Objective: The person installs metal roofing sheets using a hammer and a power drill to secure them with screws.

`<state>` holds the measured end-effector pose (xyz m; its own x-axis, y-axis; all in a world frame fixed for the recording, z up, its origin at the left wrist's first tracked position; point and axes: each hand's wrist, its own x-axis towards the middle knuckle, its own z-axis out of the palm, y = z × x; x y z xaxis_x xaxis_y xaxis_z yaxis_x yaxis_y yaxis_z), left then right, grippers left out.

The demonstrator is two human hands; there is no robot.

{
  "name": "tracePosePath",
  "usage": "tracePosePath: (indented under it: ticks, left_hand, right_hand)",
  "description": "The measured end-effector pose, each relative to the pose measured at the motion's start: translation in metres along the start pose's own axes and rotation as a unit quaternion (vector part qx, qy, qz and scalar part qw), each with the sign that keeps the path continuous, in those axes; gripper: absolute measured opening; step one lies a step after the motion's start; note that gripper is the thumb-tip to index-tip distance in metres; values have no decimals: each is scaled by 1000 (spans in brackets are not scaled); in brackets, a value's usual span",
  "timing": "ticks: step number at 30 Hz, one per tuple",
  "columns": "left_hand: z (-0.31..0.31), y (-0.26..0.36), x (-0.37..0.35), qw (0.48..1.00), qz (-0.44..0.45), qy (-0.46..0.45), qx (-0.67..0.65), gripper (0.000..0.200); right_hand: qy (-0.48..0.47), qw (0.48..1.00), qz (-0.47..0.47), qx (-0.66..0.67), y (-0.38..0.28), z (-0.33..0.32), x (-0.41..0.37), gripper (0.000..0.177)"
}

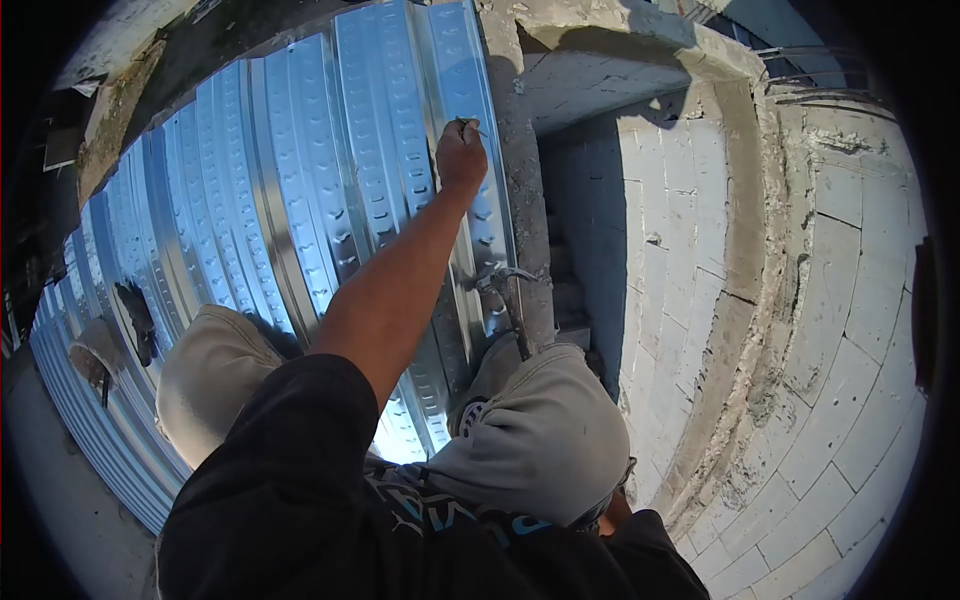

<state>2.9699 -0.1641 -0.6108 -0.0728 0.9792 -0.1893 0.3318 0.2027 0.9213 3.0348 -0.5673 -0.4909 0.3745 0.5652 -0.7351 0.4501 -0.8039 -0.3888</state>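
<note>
My left hand [462, 160] reaches out over the corrugated metal decking [380, 140], near its right edge. Its fingers are closed, and a small, thin dark bit shows at the fingertips, too small to name. A claw hammer [508, 285] lies between my hand and my right knee, its head on the decking's edge beside the concrete beam [530, 220]. Of my right arm only a piece of forearm [615, 512] shows beside my right thigh; the right hand is hidden behind the leg.
Right of the beam is a deep opening with shaded steps [568, 295] and a pale block wall [670, 250]. A dark, glove-like item [136, 318] and a pale, rounded object [95, 348] lie on the decking at left. My knees rest low over the sheets.
</note>
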Motion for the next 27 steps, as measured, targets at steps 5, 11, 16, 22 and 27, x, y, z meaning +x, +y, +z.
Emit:
tracePosePath:
  ticks: [5,11,16,22,27]
  left_hand:
    - [30,-9,24,998,-2,43,44,22]
    - [34,-31,31,998,28,49,17,24]
    - [36,-25,26,998,30,46,30,25]
    - [37,-26,25,996,25,25,83,24]
    - [35,-24,25,994,32,25,103,24]
  right_hand:
    - [-10,1000,16,21,16,16,-8,38]
    - [-18,999,16,28,-3,-12,6,38]
    - [3,998,-56,-5,-89,-89,66,38]
    - [73,976,-174,-109,-192,-134,151,33]
    - [120,938,-305,-112,-240,-140,163,32]
